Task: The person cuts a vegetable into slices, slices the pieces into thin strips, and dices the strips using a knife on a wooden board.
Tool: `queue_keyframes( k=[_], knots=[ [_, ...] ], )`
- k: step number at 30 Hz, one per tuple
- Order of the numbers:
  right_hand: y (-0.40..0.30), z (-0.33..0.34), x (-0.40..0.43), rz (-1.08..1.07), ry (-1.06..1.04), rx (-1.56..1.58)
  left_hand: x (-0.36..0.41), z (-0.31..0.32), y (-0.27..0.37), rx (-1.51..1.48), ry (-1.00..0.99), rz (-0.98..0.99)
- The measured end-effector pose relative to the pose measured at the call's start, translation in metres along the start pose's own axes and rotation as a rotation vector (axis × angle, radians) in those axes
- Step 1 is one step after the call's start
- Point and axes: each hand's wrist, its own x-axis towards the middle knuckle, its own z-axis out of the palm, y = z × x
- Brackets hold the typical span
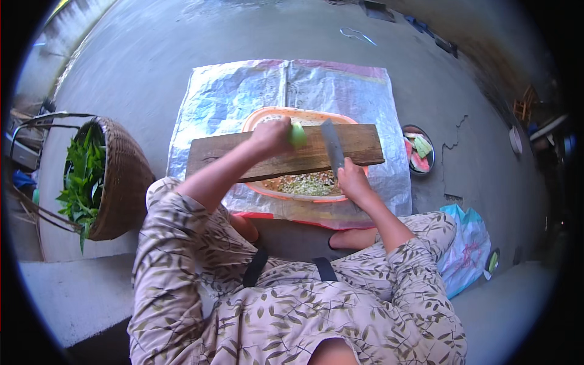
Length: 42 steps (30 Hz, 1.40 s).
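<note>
My left hand (273, 136) is closed around a pale green piece of vegetable or rind (298, 135), whose exact kind I cannot tell. It is held at the wooden board (228, 153), which lies across an orange-rimmed basin (260, 189). Gripped in my right hand (353, 179) is a cleaver (333, 145), its broad blade slanting over the board, apart from the green piece. Below the board's near edge, finely chopped pale green and white bits (306, 184) lie in the basin. The board hides the basin's middle.
A woven plastic sheet (228, 91) lies beneath the basin. At left a wicker basket (130, 182) on its side holds green leaves (84, 178). To the right are a bowl (432, 157) of watermelon pieces (420, 148) and a plastic bag (465, 248). Farther off lies a wire loop (358, 35).
</note>
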Motion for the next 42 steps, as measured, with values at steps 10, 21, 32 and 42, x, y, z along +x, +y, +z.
queue_keyframes(
  k=[10,21,32,42],
  knots=[
    [-0.034,-0.027,-0.013,-0.165,0.098,-0.090,-0.007,0.051,0.036,0.069,0.033,-0.089],
    [-0.071,-0.050,-0.036,-0.155,-0.002,-0.062,-0.007,0.062,0.033,0.009,0.103,-0.143],
    [-0.074,-0.047,-0.039,-0.103,-0.068,-0.089,-0.001,0.069,0.029,-0.005,0.085,-0.183],
    [-0.081,-0.038,-0.019,-0.102,-0.124,-0.200,-0.001,0.083,0.024,-0.026,0.257,-0.097]
  ],
)
